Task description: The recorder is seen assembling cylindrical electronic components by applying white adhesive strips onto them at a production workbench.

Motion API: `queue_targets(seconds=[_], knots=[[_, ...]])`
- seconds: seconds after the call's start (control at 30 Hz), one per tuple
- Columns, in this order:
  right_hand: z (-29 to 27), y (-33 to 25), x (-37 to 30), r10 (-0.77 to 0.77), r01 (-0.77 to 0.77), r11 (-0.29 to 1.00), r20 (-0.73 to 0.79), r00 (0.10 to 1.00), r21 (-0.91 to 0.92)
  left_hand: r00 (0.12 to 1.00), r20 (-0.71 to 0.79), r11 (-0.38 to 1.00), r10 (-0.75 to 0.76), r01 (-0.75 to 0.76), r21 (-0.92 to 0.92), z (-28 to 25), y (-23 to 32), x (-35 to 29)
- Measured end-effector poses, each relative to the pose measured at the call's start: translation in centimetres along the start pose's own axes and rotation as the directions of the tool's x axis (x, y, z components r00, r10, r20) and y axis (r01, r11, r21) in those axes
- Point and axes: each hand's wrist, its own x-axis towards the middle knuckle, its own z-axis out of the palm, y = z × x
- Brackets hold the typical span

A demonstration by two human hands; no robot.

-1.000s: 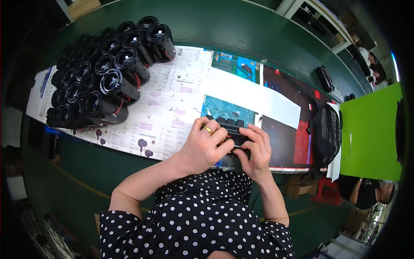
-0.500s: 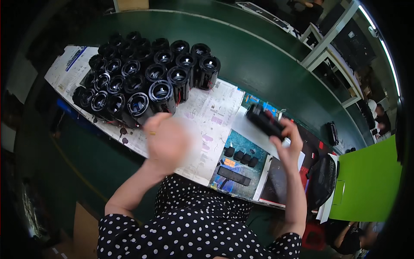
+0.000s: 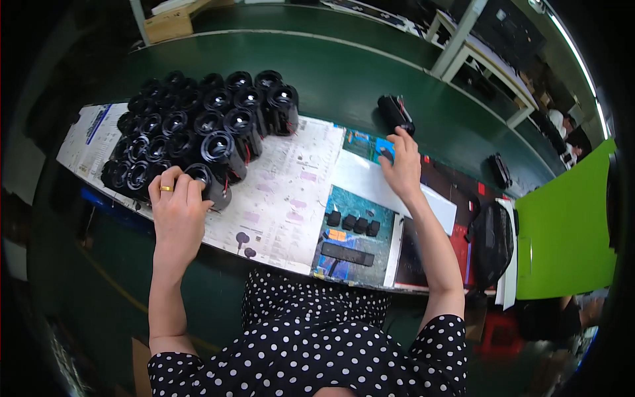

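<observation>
- Left hand arm extended, fingers curled over a black cylindrical part at the near edge of the stacked cluster
- Right hand reaching forward, fingers spread loosely, fingertips on a small dark piece; grip unclear
- Black ribbed cylinder just beyond, on green table
- Newspaper beneath, matte

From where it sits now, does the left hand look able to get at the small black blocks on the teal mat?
Probably yes. The left hand rests on a black cylinder at the stack's near edge, and only flat newspaper lies between it and the blocks on the teal mat. The right hand is farther back, out of that path.
</observation>
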Motion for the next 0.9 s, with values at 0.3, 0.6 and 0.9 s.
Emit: queue_targets(seconds=[0.3,0.6,0.9], knots=[[-11.7,-9.0,-11.8,-0.274,0.112,0.808,0.200,0.941,0.578,0.928,0.354,0.274,-0.116,0.373,-0.887,5.6,11.2,0.9],[-8.9,-4.5,-13.3,-0.090,-0.114,0.779,0.289,0.953,0.617,0.824,0.567,0.123,-0.016,0.564,-0.816,11.2,16.4,-0.2],[-7.9,-3.6,-12.2,-0.023,-0.335,0.696,0.486,0.874,0.635,0.770,0.638,0.259,-0.031,0.622,-0.739,11.1,16.3,1.1]])
